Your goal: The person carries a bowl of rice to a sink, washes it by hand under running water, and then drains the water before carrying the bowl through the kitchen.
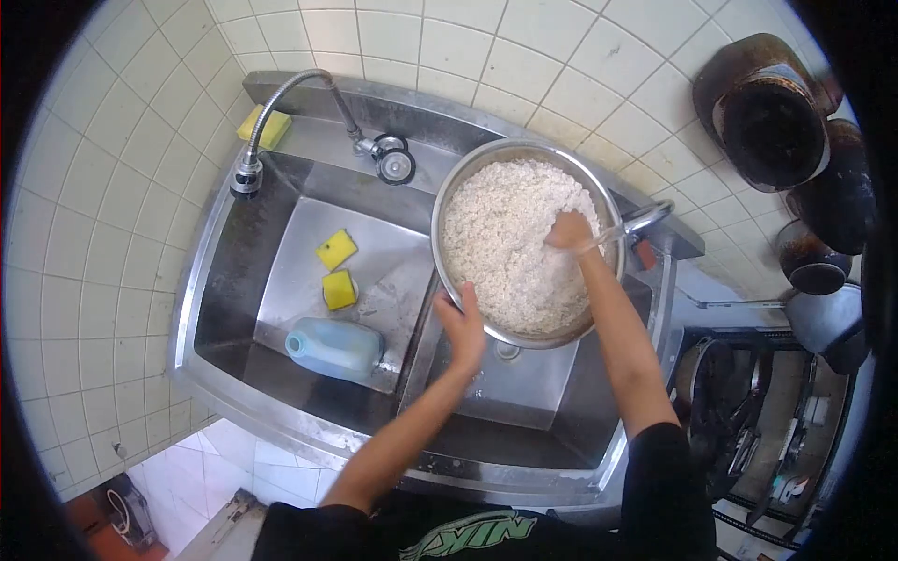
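A large steel bowl (449, 192) full of white rice (505, 243) rests over the right basin of a steel sink (234, 280). My left hand (465, 327) grips the bowl's near rim. My right hand (569, 230) is pressed down into the rice near the bowl's right side, fingers partly buried in the grains. A clear stream or tube runs from the right tap (650, 220) toward that hand.
Two yellow sponges (337, 271) and a pale blue plastic jug (337, 348) lie in the left basin. A flexible faucet (281, 112) arches over it, with another sponge (264, 127) on the ledge. Blackened pans (772, 117) hang on the tiled wall at right.
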{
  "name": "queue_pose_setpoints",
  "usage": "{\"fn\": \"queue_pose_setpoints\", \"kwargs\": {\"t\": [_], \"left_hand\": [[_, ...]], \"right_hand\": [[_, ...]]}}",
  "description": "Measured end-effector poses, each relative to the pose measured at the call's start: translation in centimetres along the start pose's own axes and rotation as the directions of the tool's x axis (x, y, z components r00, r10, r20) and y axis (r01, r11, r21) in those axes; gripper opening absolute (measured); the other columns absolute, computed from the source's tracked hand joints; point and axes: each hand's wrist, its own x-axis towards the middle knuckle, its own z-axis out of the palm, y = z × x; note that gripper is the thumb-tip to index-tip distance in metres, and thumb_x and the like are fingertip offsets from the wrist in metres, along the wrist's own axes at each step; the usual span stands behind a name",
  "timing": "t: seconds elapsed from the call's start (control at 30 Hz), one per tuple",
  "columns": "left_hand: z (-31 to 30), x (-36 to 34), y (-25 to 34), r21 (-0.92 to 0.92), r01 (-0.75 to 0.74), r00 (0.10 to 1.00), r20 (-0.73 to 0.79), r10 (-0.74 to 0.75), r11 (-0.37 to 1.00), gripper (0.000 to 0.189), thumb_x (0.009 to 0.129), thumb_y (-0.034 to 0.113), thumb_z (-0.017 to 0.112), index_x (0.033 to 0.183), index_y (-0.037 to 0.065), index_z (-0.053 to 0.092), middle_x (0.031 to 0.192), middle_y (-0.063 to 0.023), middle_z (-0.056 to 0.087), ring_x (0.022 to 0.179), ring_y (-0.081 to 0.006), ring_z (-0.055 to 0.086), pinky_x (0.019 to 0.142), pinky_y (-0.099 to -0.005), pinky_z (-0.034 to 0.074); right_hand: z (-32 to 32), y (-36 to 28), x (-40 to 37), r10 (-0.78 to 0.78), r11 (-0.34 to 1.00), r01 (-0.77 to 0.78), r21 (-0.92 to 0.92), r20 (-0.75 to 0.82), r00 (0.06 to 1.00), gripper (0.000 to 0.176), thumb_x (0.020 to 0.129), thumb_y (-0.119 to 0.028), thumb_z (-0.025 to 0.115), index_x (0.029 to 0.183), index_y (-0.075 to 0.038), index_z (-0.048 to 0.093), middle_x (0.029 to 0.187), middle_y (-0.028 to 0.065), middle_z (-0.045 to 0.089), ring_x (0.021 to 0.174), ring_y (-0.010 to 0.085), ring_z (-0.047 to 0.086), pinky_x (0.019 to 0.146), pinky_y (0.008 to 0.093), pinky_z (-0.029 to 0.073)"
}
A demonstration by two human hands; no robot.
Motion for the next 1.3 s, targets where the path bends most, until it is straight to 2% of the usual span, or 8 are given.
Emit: {"fn": "queue_pose_setpoints", "kwargs": {"t": [0.07, 0.13, 0.23, 0.43, 0.8, 0.87, 1.2, 1.3], "left_hand": [[0.9, -0.9, 0.2, -0.002, 0.061, 0.982, -0.178, -0.060, 0.998, 0.041, 0.086, 0.027, 0.050, 0.109, -0.007, 0.044, 0.098, -0.0218, 0.048, 0.098, -0.0349, 0.045, 0.089, -0.0376, 0.033], [1.3, 0.7, 0.6, 0.107, 0.052, 0.990, -0.135, -0.037, 0.993, 0.040, 0.089, 0.031, 0.044, 0.103, -0.006, 0.047, 0.100, -0.0192, 0.052, 0.091, -0.0269, 0.051, 0.080, -0.0344, 0.039], [0.9, 3.9, 0.1, 0.058, -0.052, 0.996, -0.075, 0.057, 0.997, 0.033, 0.087, 0.028, 0.048, 0.092, -0.004, 0.052, 0.086, -0.0153, 0.053, 0.081, -0.0229, 0.051, 0.075, -0.0338, 0.039], [1.3, 7.5, 0.5, 0.179, -0.176, 0.984, 0.041, 0.171, 0.968, 0.030, 0.085, 0.025, 0.052, 0.080, -0.005, 0.056, 0.077, -0.0134, 0.054, 0.072, -0.0209, 0.051, 0.070, -0.0338, 0.040], [1.3, 14.5, 3.8, 0.482, -0.319, 0.942, 0.257, 0.216, 0.816, 0.037, 0.078, 0.035, 0.058, 0.085, -0.001, 0.063, 0.081, -0.0218, 0.061, 0.078, -0.0336, 0.060, 0.069, -0.0391, 0.044], [1.1, 14.2, 5.3, 0.603, -0.294, 0.941, 0.319, 0.114, 0.741, 0.039, 0.080, 0.039, 0.051, 0.088, 0.002, 0.063, 0.091, -0.0191, 0.058, 0.089, -0.0350, 0.055, 0.077, -0.0428, 0.041], [1.2, 13.1, 7.0, 0.715, -0.258, 0.954, 0.295, 0.054, 0.650, 0.042, 0.082, 0.042, 0.045, 0.092, 0.004, 0.062, 0.098, -0.0149, 0.058, 0.094, -0.0321, 0.054, 0.082, -0.0479, 0.036], [1.1, 13.2, 6.8, 0.733, -0.274, 0.957, 0.275, 0.097, 0.622, 0.042, 0.083, 0.041, 0.044, 0.092, 0.004, 0.062, 0.098, -0.0144, 0.058, 0.094, -0.0327, 0.054, 0.083, -0.0502, 0.034]], "right_hand": [[2.9, 1.8, 1.2, -0.207, 0.955, 0.251, -0.156, 0.255, 0.945, 0.028, 0.066, -0.022, 0.055, 0.086, -0.004, 0.062, 0.084, 0.0214, 0.060, 0.077, 0.0372, 0.059, 0.070, 0.0424, 0.049], [4.4, 2.2, 0.2, 0.000, 0.979, -0.061, 0.192, 0.305, 0.952, 0.032, 0.073, -0.025, 0.050, 0.097, -0.006, 0.058, 0.093, 0.0176, 0.059, 0.085, 0.0339, 0.057, 0.073, 0.0406, 0.048], [4.9, 1.3, -3.2, 0.192, 0.422, -0.477, 0.771, 0.438, 0.878, 0.039, 0.082, -0.030, 0.044, 0.114, -0.010, 0.052, 0.108, 0.0119, 0.057, 0.097, 0.0289, 0.055, 0.078, 0.0380, 0.047], [2.6, -2.4, -5.5, 0.150, -0.577, -0.449, 0.682, 0.629, 0.763, 0.048, 0.089, -0.037, 0.032, 0.124, -0.005, 0.039, 0.111, 0.0135, 0.053, 0.096, 0.0259, 0.055, 0.083, 0.0406, 0.046], [-3.2, -1.1, -6.0, 0.040, -0.751, -0.193, 0.632, 0.335, 0.941, 0.035, 0.085, -0.032, 0.041, 0.102, -0.003, 0.055, 0.083, 0.0120, 0.061, 0.066, 0.0229, 0.061, 0.056, 0.0352, 0.052], [-6.3, -1.5, -6.7, -0.050, -0.463, -0.304, 0.832, 0.318, 0.947, 0.032, 0.083, -0.029, 0.047, 0.099, -0.002, 0.055, 0.082, 0.0115, 0.061, 0.065, 0.0220, 0.061, 0.056, 0.0338, 0.051], [-10.4, -2.3, -7.0, 0.206, -0.329, -0.291, 0.898, 0.369, 0.906, 0.024, 0.081, -0.020, 0.056, 0.097, -0.003, 0.056, 0.079, 0.0080, 0.061, 0.071, 0.0176, 0.058, 0.060, 0.0335, 0.049], [-9.5, -1.6, -6.2, 0.004, -0.018, -0.297, 0.955, 0.297, 0.955, 0.029, 0.081, -0.018, 0.056, 0.104, 0.000, 0.053, 0.083, 0.0092, 0.061, 0.082, 0.0188, 0.058, 0.069, 0.0317, 0.048]]}}
